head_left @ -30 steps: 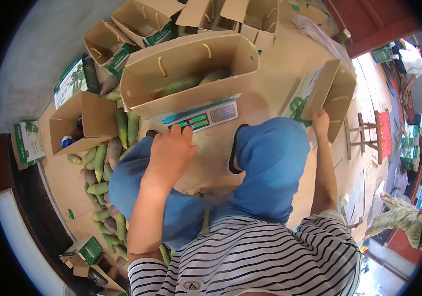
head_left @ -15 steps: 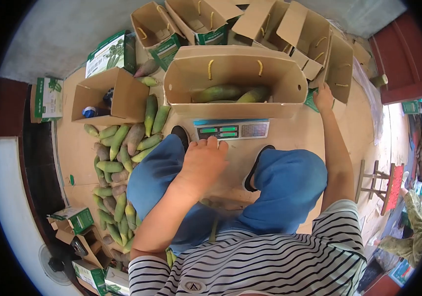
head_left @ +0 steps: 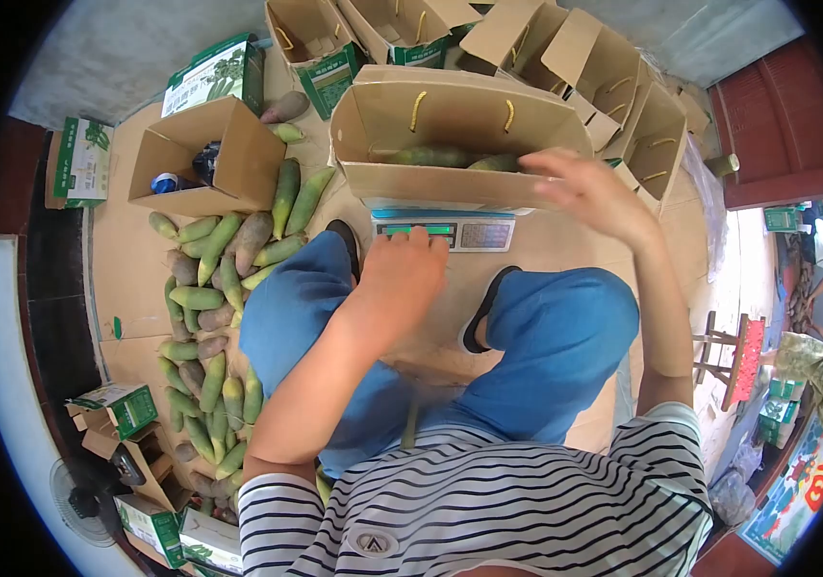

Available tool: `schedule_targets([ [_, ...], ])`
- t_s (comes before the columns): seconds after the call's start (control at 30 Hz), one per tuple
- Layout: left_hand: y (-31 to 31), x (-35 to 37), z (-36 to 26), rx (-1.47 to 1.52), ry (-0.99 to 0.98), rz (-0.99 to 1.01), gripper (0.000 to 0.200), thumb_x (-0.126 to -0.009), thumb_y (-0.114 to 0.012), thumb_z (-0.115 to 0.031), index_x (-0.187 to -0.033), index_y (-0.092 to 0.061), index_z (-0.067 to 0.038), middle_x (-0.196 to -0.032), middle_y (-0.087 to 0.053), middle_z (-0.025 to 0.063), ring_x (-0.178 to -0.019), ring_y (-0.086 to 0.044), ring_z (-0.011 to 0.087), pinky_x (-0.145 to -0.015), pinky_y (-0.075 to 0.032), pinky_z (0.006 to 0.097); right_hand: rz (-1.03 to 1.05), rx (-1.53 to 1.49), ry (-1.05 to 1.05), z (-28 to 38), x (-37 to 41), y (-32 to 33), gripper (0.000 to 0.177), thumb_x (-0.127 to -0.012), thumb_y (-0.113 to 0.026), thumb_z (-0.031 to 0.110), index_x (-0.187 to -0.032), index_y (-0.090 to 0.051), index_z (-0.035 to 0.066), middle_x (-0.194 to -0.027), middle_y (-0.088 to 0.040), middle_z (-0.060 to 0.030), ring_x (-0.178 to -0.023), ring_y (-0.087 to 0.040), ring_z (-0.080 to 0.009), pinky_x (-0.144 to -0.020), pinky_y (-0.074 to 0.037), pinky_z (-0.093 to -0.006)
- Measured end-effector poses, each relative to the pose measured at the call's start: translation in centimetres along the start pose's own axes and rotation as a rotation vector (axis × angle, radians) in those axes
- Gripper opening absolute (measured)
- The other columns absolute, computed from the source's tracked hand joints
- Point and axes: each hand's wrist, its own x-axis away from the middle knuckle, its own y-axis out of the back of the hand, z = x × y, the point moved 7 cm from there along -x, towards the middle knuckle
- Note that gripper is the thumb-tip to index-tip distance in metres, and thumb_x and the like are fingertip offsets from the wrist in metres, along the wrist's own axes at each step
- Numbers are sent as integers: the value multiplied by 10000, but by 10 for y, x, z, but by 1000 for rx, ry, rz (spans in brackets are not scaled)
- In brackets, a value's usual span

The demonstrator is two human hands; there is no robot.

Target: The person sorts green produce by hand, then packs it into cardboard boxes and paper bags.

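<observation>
My left hand [head_left: 402,279] is at the near edge of the white digital scale [head_left: 488,236], its fingertips over the left part of the panel; whether anything is under them is hidden. An open cardboard box [head_left: 450,188] with yellow rope handles rests on the scale, and green radishes [head_left: 430,157] lie inside it. Over the box's right end is my right hand [head_left: 584,188], fingers spread and holding nothing. Its fingertips overlap the box's near wall and opening.
Many green radishes [head_left: 214,250] cover the floor at left, beside a smaller box [head_left: 204,159] with blue items. Open boxes [head_left: 329,82] stand behind. At right are a red-seated stool [head_left: 743,361] and another person's camouflage-clad limb [head_left: 810,370].
My right hand has moved left and inward from the boxes at the right to the large box. My left hand has shifted onto the scale's panel. The whole view has shifted slightly.
</observation>
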Motion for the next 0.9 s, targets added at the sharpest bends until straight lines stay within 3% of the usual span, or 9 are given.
schedule_targets([
  [0.1, 2, 0, 2, 35, 13, -15, 345, -780, -674, -247, -1017, -561, -23, -908, -573, 134, -825, -601, 315, -719, -470, 396, 114, 184, 128, 50, -16, -27, 341, -872, -567, 196, -1173, -534, 41, -1053, -586, -123, -967, -567, -299, -814, -466, -372],
  [0.3, -2, -3, 8, 49, 31, 0, 354, -782, -674, -254, -1021, -560, -19, -923, -578, 145, -835, -600, 322, -702, -475, 417, 115, 569, 107, 79, -30, -54, 252, -772, -648, 182, -965, -554, 51, -904, -571, -93, -907, -576, -280, -754, -464, -390],
  [0.43, -7, -6, 10, 1, 56, 24, 348, -781, -677, -262, -1004, -560, -23, -931, -579, 147, -835, -603, 321, -694, -478, 420, 125, 458, 171, 95, -39, -69, 230, -762, -654, 179, -924, -544, 59, -891, -567, -88, -904, -577, -280, -749, -467, -396],
  [0.5, -9, -6, 12, -20, 66, 20, 345, -781, -678, -266, -998, -561, -25, -934, -581, 145, -834, -605, 322, -692, -480, 419, 171, 353, 176, 87, -47, -82, 265, -759, -657, 179, -971, -554, 58, -939, -576, -98, -935, -572, -287, -763, -471, -395],
  [0.6, -10, -7, 13, -15, 76, 40, 341, -783, -676, -271, -996, -563, -29, -935, -586, 141, -845, -606, 323, -699, -483, 416, -82, 372, 218, 54, -57, -80, 352, -760, -663, 196, -1067, -553, 63, -1046, -577, -117, -1008, -553, -301, -809, -471, -401],
  [0.7, -5, -11, 6, 26, 71, 54, 333, -789, -671, -268, -998, -566, -31, -936, -589, 140, -870, -604, 322, -728, -482, 413, -75, 394, 46, 2, -63, -80, 405, -781, -653, 217, -1142, -538, 73, -1157, -551, -128, -1076, -525, -314, -845, -465, -405],
  [0.9, -7, -8, 0, 35, 61, 61, 317, -799, -659, -260, -1003, -570, -33, -943, -588, 146, -890, -599, 322, -767, -474, 410, 305, 265, -176, -45, -64, -106, 297, -839, -609, 216, -1067, -532, 43, -1020, -612, -159, -1007, -569, -331, -825, -455, -441],
])
